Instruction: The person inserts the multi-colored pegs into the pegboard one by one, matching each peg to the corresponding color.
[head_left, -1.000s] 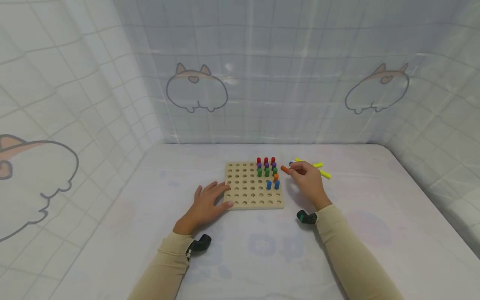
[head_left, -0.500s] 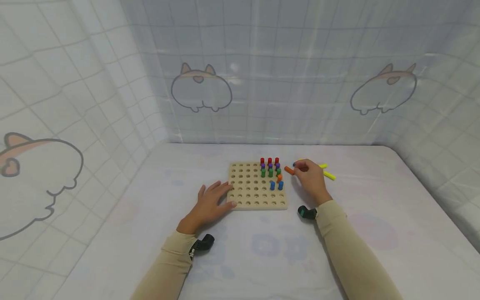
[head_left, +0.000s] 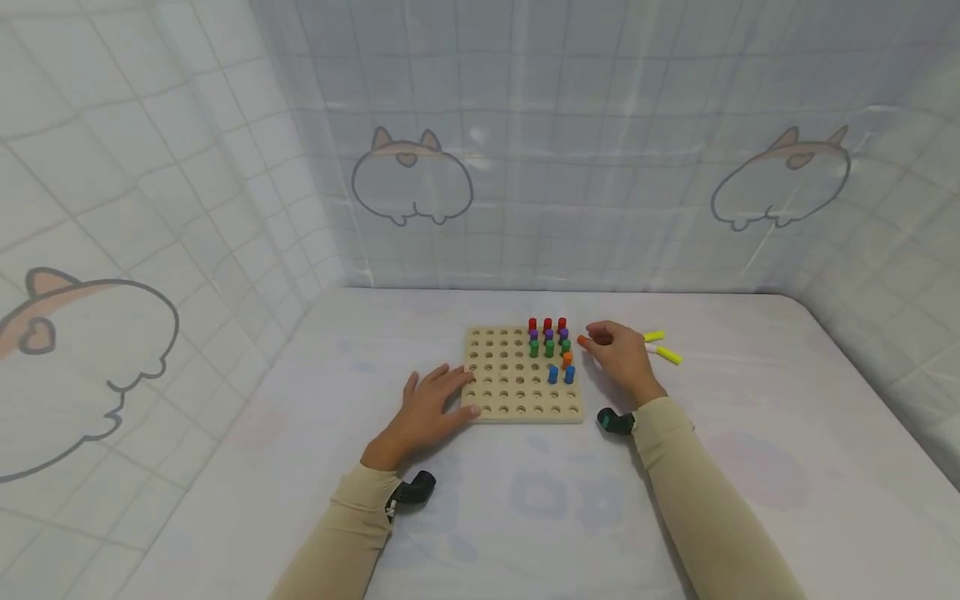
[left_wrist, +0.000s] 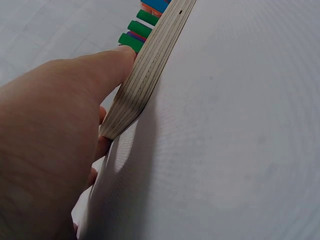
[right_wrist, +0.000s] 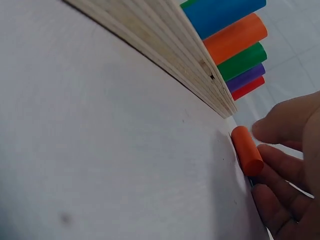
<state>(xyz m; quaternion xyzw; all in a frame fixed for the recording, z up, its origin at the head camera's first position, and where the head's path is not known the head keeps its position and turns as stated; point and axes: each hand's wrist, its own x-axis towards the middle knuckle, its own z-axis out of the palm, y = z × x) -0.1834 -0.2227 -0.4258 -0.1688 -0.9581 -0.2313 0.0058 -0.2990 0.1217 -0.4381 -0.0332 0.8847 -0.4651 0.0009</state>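
A wooden pegboard [head_left: 517, 392] lies on the white table, with red, purple, green, orange and blue pegs [head_left: 550, 346] standing in its far right holes. My left hand [head_left: 457, 392] rests flat on the board's left edge, its thumb [left_wrist: 107, 62] against the plywood edge [left_wrist: 150, 70]. My right hand [head_left: 597, 340] is just right of the board and pinches an orange peg [head_left: 582, 341] lying on its side. In the right wrist view the orange peg [right_wrist: 246, 150] sits between the fingertips, close to the board's edge [right_wrist: 165, 55].
Two yellow pegs [head_left: 654, 336] [head_left: 668, 357] lie on the table beyond the right hand. Printed sheet walls [head_left: 480, 167] enclose the table at the back and both sides. Most of the board's holes stand unfilled.
My right hand has drawn slightly toward the board with the orange peg, uncovering the yellow pegs. The left hand keeps its place on the board. The head view has shifted a little.
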